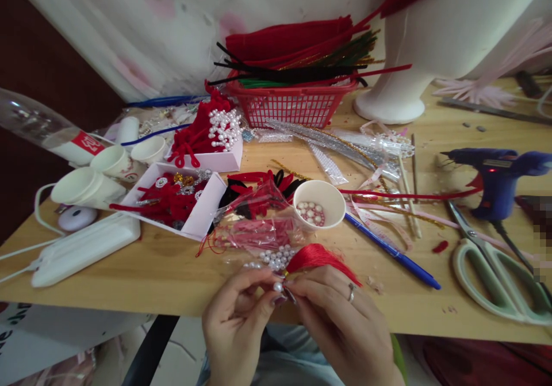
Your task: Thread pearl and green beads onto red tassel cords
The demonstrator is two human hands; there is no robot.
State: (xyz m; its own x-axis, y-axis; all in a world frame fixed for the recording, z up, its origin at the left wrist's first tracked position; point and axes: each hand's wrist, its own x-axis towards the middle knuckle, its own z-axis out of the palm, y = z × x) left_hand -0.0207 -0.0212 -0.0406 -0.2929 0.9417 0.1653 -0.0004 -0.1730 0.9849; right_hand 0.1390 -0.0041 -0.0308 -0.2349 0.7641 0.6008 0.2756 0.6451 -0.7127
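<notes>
While my left hand (235,323) pinches a white pearl bead (278,287) between thumb and forefinger, at the lower middle of the frame, my right hand (345,317) meets it from the right. My right fingertips are drawn together just beside the bead; whether they grip it too, or something thinner, I cannot tell. A ring (351,293) sits on one finger of that hand. Right behind my right fingers a red tassel (323,261) fans out toward the right, and just above my left fingertips loose pearls (278,255) lie on the wooden table (172,282).

Farther up in this head view, near the centre, stands a paper cup (323,193) with beads at its bottom. Left of it, past a clear bag (263,233) of red material, a white box (207,207) holds red pieces and shiny trims. Toward the lower right I have a blue pen (392,252) and scissors (473,235), with a blue glue gun (495,187) above the scissors, its small red light showing. At the upper middle, a red basket (288,107) carries fuzzy red, black and green stems.
</notes>
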